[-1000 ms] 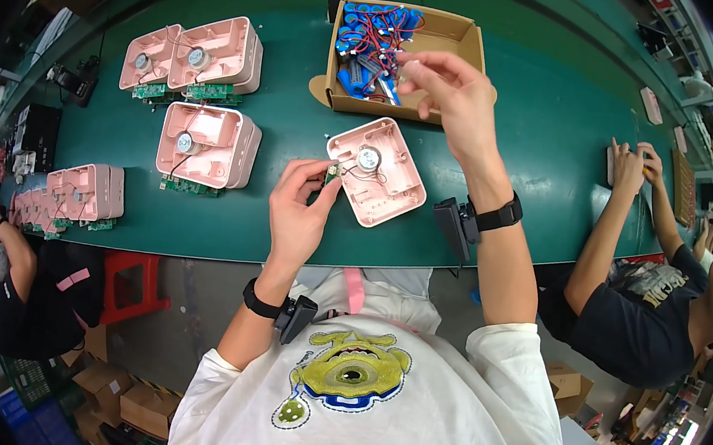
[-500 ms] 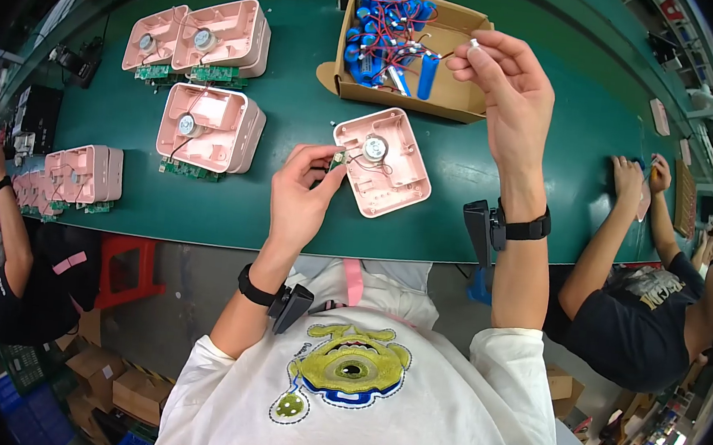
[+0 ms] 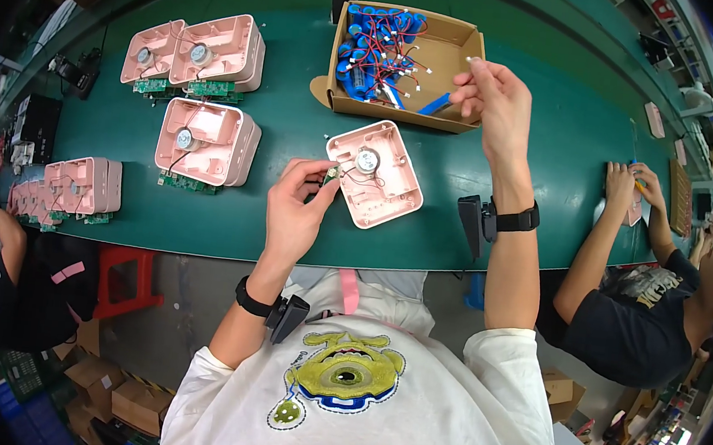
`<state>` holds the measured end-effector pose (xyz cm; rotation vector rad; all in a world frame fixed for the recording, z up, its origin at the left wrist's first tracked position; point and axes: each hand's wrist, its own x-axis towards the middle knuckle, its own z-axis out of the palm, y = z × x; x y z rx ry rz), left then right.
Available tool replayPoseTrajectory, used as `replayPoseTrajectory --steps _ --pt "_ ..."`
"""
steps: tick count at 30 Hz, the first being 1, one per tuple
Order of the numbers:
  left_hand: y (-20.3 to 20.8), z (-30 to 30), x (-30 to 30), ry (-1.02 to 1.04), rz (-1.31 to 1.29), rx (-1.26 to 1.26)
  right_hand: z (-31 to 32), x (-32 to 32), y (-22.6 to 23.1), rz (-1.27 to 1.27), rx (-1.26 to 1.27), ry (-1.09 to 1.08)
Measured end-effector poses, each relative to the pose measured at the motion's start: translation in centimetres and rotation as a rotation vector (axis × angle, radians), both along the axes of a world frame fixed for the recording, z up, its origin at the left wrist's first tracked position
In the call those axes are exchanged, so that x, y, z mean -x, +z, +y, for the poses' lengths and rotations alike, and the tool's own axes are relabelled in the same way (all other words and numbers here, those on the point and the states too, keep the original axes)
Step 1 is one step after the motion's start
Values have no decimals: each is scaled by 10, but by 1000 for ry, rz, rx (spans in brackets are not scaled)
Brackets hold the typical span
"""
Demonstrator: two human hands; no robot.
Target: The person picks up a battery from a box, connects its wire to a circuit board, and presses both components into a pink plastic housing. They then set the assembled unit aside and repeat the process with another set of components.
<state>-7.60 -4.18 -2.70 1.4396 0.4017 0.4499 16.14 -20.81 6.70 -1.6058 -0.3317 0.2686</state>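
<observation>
My left hand (image 3: pixel 296 204) pinches a small green circuit board (image 3: pixel 332 174) at the left edge of an open pink plastic housing (image 3: pixel 389 198). Inside that housing sits a round silver speaker (image 3: pixel 367 161) with thin dark wires. Above the right end of a cardboard box (image 3: pixel 469 46), my right hand (image 3: pixel 499 99) is closed on a battery lead, whose white connector (image 3: pixel 470 59) shows at the fingertips. A blue cylindrical battery (image 3: pixel 436 103) slants below those fingers, inside the box's near wall. Many more blue batteries (image 3: pixel 357 53) with red and black leads fill the box's left part.
Other pink housings (image 3: pixel 243 147) with speakers and green boards stand at the left, some stacked. Black devices (image 3: pixel 36 119) are at the far left. Co-workers sit on both sides; the right one's hands (image 3: pixel 626 184) work over the green table (image 3: pixel 490 261). A red stool (image 3: pixel 123 282) stands below.
My right hand has moved slightly down and left in view, and the blue battery below it has gone from upright to slanting. My left hand still holds the circuit board.
</observation>
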Motion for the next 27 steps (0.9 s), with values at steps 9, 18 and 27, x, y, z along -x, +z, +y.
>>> replayPoseTrajectory --steps 9,18,27 --pt "-4 3 1 0 -2 -8 -3 8 16 -28 -223 73" --pt "-5 -4 -3 34 -15 -6 -6 44 50 -150 -21 224" --pt "1 -12 -2 89 70 34 7 68 59 -145 -57 409"
